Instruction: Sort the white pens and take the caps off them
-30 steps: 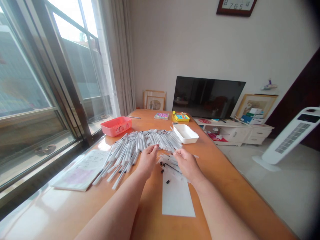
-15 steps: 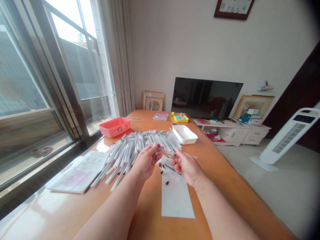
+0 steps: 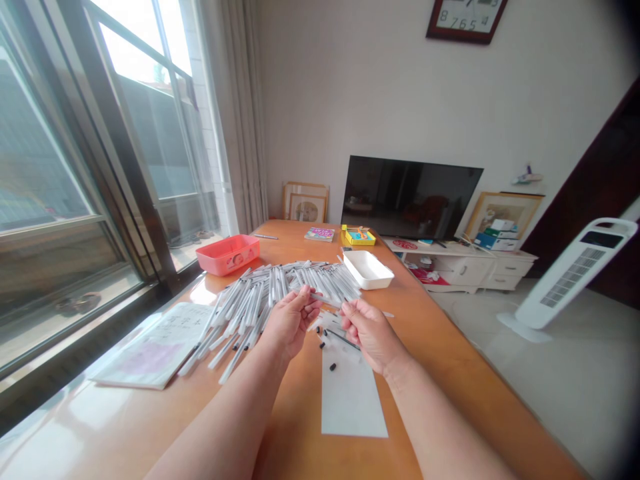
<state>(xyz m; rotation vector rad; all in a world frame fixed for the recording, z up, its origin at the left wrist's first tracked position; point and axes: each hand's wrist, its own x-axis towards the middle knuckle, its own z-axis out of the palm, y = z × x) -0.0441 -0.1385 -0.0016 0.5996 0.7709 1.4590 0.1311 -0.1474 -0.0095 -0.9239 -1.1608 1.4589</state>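
Between my two hands a thin pen (image 3: pixel 328 299) lies almost level above the table. My left hand (image 3: pixel 291 321) is closed round its left end. With thumb and forefinger together, my right hand (image 3: pixel 369 333) pinches at the pen's dark right end; the exact contact is partly hidden. Under the hands is a white sheet of paper (image 3: pixel 353 407). Several small black pen parts, one a black plug (image 3: pixel 333 367), and a dark thin rod (image 3: pixel 345 339) rest on it. A large heap of clear-barrelled pens (image 3: pixel 257 297) spreads beyond and left of my left hand.
A red plastic basket (image 3: pixel 229 256) stands behind the heap on the left, a white tray (image 3: pixel 369 271) on the right. A notebook (image 3: pixel 157 353) lies at the left. Farther back are a small book (image 3: pixel 319 234) and a yellow box (image 3: pixel 360 237). The table's right edge drops to the floor.
My right hand's fingers have drawn closer together at the pen's right end. My left hand keeps its grip nearly unchanged, and the view has shifted slightly.
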